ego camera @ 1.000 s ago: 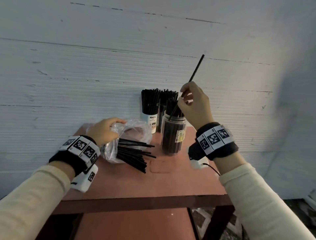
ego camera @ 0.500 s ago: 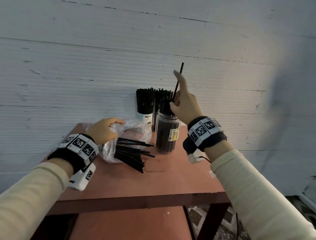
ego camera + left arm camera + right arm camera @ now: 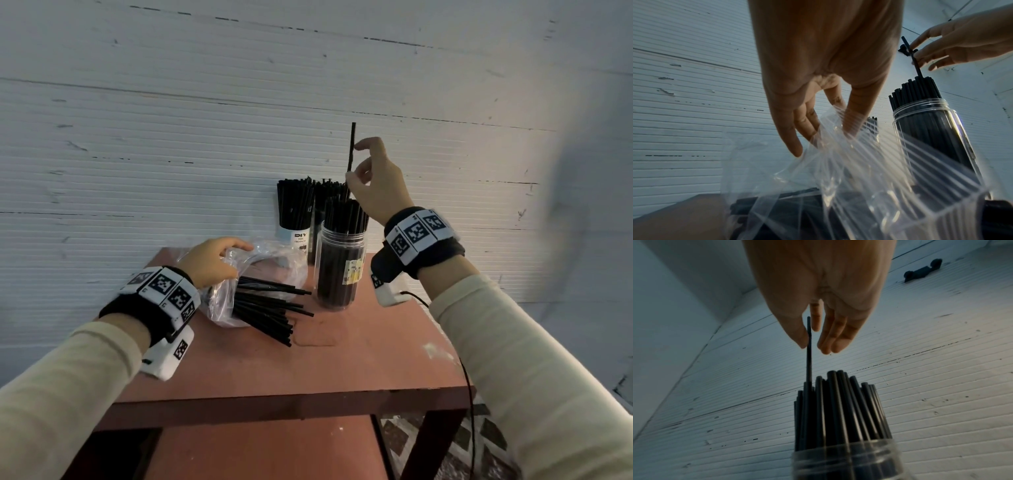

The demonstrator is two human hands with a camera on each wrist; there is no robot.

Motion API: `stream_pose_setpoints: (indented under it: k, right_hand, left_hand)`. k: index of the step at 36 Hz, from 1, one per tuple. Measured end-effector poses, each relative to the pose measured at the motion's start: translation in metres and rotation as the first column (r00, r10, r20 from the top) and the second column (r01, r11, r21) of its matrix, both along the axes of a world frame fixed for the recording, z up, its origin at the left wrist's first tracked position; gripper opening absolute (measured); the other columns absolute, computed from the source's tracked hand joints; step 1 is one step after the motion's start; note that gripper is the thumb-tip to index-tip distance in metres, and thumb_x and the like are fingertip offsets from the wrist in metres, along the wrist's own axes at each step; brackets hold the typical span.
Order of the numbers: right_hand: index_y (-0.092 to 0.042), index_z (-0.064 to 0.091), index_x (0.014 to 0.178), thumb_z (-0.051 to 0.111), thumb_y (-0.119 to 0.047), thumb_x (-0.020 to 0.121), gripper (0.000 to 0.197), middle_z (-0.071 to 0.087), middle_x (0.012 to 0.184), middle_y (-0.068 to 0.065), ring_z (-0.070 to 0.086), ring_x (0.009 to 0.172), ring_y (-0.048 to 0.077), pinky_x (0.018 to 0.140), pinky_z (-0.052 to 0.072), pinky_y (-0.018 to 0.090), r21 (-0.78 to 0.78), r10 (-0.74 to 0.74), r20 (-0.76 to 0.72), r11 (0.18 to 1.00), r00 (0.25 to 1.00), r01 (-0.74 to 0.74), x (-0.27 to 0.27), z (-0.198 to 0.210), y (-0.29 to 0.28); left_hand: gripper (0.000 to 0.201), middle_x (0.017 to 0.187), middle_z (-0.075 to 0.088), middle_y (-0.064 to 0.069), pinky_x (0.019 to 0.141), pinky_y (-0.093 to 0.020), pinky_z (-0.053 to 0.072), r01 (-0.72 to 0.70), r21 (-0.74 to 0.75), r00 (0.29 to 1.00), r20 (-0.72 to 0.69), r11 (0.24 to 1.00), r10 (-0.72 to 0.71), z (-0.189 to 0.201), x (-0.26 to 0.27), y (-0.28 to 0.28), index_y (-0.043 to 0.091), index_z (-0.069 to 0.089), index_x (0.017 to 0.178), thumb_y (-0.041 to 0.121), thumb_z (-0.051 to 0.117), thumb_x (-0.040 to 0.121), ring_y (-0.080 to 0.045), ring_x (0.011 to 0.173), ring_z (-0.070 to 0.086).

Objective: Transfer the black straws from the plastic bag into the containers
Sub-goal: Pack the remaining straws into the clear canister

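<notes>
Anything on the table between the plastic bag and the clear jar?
Only loose black straws spilling out of the plastic bag, tips stopping just short of the clear jar; otherwise bare red table. Clearest in the head view.

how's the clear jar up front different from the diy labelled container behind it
The clear jar has see-through walls, so its straws show full length; the DIY container is opaque white with printed lettering, hiding their lower parts. The clear jar stands nearer the table's front; the DIY container sits back by the wall. The right hand is feeding a single straw into the clear jar; the DIY container is untouched. Both stand upright, packed with black straws.
</notes>
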State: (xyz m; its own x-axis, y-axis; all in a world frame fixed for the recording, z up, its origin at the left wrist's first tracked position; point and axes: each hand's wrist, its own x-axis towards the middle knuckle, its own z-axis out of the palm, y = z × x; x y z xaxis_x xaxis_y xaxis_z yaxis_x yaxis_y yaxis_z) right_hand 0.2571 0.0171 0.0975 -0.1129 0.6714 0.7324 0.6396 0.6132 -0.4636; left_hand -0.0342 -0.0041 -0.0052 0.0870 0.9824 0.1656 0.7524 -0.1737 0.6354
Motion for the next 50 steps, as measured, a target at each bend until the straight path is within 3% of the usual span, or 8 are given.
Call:
stream_pose_setpoints:
  k: [9,14,18,24,29,37,45,50]
  right_hand:
    - [-0.03,0.007,0.153,0.058,0.0,0.088,0.088,0.053,0.12,0.003,0.062,0.072,0.01,0.07,0.049,0.016,0.028,0.021,-0.01,0.999,1.0,-0.021,-0.001,0.013,0.009]
    - [-0.021,0.037,0.142,0.06,-0.005,0.089,0.06,0.059,0.105,0.001,0.062,0.079,0.014,0.073,0.052,0.02,-0.036,0.007,0.022,0.999,1.0,-0.006,-0.002,-0.002,0.009]
    - [-0.007,0.069,0.104,0.055,-0.017,0.094,0.019,0.06,0.109,0.008,0.053,0.104,0.023,0.086,0.029,0.016,0.076,-0.115,0.128,0.991,0.985,0.106,-0.004,-0.023,0.011]
    - [-0.007,0.064,0.12,0.056,-0.025,0.093,0.033,0.047,0.13,0.015,0.037,0.121,0.033,0.102,0.035,0.035,0.145,-0.235,0.224,0.968,0.946,0.206,-0.01,-0.044,0.0]
    - [-0.006,0.061,0.116,0.06,-0.025,0.09,0.032,0.052,0.117,0.011,0.047,0.108,0.026,0.094,0.04,0.029,0.263,-0.115,0.284,0.964,0.952,0.038,-0.046,-0.057,-0.03]
    - [-0.018,0.025,0.148,0.064,-0.069,0.075,0.098,0.034,0.15,0.008,0.035,0.135,0.028,0.108,0.037,0.044,-0.536,0.335,0.611,0.842,0.718,0.063,-0.093,-0.112,-0.043]
    - [-0.034,0.004,0.153,0.077,-0.063,0.066,0.117,0.037,0.146,0.013,0.043,0.129,0.034,0.103,0.042,0.046,-0.623,0.386,0.705,0.738,0.596,0.259,-0.121,-0.128,-0.023]
    - [-0.031,0.011,0.152,0.081,-0.044,0.07,0.109,0.039,0.145,0.009,0.041,0.131,0.031,0.103,0.038,0.041,-0.579,0.357,0.692,0.793,0.627,0.189,-0.135,-0.119,-0.013]
  left_hand:
    - [0.06,0.12,0.058,-0.008,0.08,-0.043,0.056,-0.032,-0.006,0.999,-0.012,0.999,0.032,0.004,0.001,-0.001,0.038,0.063,0.12,-0.003,0.062,0.076,-0.038,0.098,0.063]
    - [0.058,0.121,0.059,-0.011,0.069,-0.023,0.045,-0.008,0.008,1.0,-0.007,1.0,0.008,0.002,0.0,0.001,0.04,0.061,0.117,-0.002,0.063,0.077,-0.021,0.093,0.052]
    - [0.057,0.115,0.062,-0.012,0.08,-0.04,0.052,0.007,0.014,1.0,-0.01,1.0,-0.007,0.004,0.002,0.0,0.04,0.06,0.116,-0.003,0.061,0.079,-0.026,0.089,0.054]
    - [0.055,0.108,0.058,-0.011,0.079,-0.037,0.047,-0.012,0.047,1.0,-0.003,0.999,0.012,0.002,0.0,0.002,0.051,0.058,0.099,-0.001,0.062,0.078,-0.019,0.09,0.048]
    - [0.049,0.097,0.062,-0.024,0.062,-0.035,0.044,-0.024,0.061,1.0,0.015,0.998,0.023,0.001,-0.002,0.0,0.039,0.06,0.098,-0.005,0.06,0.077,-0.026,0.064,0.048]
    - [0.04,0.117,0.054,0.005,0.046,-0.008,0.033,-0.12,0.094,0.99,-0.062,0.988,0.127,0.009,0.002,-0.018,0.035,0.059,0.12,0.009,0.063,0.088,-0.009,0.077,0.051]
    - [0.055,0.138,0.055,0.004,0.04,-0.005,0.035,-0.08,0.11,0.991,-0.097,0.991,0.091,0.013,-0.002,-0.029,0.035,0.06,0.126,-0.003,0.057,0.087,-0.003,0.048,0.043]
    - [0.058,0.143,0.051,0.005,0.038,-0.005,0.032,-0.054,0.089,0.996,-0.061,0.995,0.06,0.013,-0.01,-0.028,0.031,0.061,0.127,-0.009,0.053,0.086,-0.016,0.079,0.066]
